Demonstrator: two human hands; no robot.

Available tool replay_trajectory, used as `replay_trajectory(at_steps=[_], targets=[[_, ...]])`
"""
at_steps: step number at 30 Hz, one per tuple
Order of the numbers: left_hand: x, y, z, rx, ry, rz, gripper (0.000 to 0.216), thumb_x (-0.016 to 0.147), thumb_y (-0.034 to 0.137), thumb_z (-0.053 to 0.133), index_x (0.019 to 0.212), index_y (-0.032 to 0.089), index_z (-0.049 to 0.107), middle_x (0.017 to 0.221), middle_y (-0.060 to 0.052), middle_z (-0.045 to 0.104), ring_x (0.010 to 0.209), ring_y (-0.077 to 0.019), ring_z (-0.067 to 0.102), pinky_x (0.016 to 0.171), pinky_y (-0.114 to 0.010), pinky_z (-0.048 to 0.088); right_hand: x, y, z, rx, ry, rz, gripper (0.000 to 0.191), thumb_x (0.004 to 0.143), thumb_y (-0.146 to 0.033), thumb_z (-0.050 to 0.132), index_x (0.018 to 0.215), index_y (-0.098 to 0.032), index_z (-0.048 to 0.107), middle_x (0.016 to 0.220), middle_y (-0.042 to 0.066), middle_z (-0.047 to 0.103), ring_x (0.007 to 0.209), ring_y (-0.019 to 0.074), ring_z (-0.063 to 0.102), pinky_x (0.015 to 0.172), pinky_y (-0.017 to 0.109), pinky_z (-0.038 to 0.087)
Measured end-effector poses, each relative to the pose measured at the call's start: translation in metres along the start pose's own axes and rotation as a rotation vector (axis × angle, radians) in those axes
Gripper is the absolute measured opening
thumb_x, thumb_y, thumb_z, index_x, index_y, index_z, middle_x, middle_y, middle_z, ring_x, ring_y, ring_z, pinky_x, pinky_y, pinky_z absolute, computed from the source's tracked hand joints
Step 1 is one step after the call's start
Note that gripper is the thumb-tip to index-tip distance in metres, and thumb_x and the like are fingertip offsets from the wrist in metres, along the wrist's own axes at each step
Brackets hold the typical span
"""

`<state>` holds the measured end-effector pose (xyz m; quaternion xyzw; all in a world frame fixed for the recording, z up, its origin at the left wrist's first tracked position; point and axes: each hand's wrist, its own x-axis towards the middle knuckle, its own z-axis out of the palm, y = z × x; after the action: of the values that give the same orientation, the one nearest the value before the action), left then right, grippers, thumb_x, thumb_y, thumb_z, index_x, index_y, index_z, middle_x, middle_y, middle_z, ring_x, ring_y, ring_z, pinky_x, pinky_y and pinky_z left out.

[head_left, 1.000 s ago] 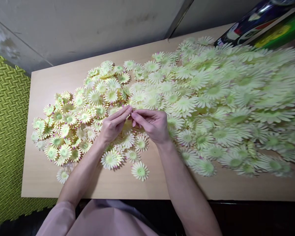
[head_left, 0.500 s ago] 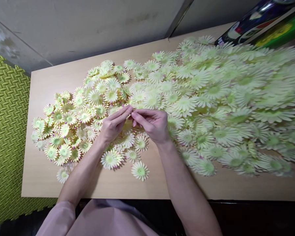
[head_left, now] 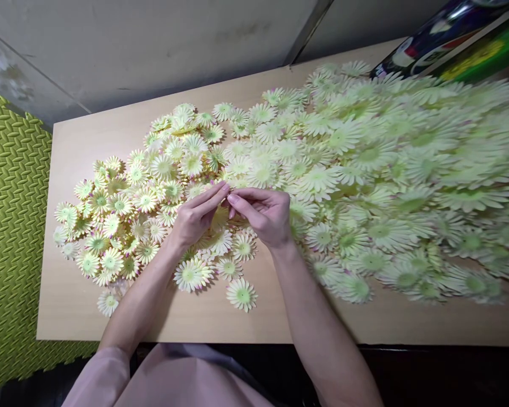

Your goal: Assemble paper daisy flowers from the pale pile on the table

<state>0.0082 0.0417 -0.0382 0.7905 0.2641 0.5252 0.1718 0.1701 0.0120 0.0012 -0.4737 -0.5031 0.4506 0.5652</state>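
My left hand [head_left: 197, 215] and my right hand [head_left: 265, 213] meet fingertip to fingertip above the middle of a light wooden table [head_left: 186, 319]. Both pinch a small pale yellow fabric flower [head_left: 221, 215], mostly hidden under the fingers. A smaller heap of yellow-green daisy-like flowers [head_left: 127, 209] lies left of my hands. A much larger pile of the same flowers [head_left: 385, 169] spreads to the right. One single flower [head_left: 241, 294] lies alone near the front edge.
A green woven-pattern foam mat [head_left: 8, 226] covers the floor left of the table. A dark printed package [head_left: 432, 39] and a green box [head_left: 479, 56] stand at the far right corner. A grey wall runs behind the table.
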Motion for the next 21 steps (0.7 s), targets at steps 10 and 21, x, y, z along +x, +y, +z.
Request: replay_trajectory(at_steps=[10, 21], targets=[[-0.0018, -0.0017, 0.0002, 0.021, -0.001, -0.002, 0.048, 0.093, 0.007, 0.052, 0.137, 0.025, 0.056, 0.136, -0.006, 0.064, 0.122, -0.0132, 0.064, 0.107, -0.026, 0.054, -0.0004, -0.0006, 0.0014, 0.016, 0.002, -0.011, 0.009, 0.076, -0.027, 0.079, 0.084, -0.022, 0.079, 0.065, 0.001, 0.072, 0.05, 0.0126, 0.063, 0.05, 0.026, 0.056], [-0.0026, -0.0011, -0.0022, 0.03, -0.073, 0.005, 0.047, 0.096, 0.009, 0.046, 0.141, 0.023, 0.052, 0.14, -0.009, 0.061, 0.127, -0.015, 0.061, 0.108, -0.028, 0.053, -0.0004, -0.0004, 0.001, -0.062, 0.038, -0.018, 0.003, 0.078, -0.023, 0.075, 0.077, -0.02, 0.076, 0.062, 0.0, 0.071, 0.048, 0.0117, 0.062, 0.047, 0.024, 0.054]])
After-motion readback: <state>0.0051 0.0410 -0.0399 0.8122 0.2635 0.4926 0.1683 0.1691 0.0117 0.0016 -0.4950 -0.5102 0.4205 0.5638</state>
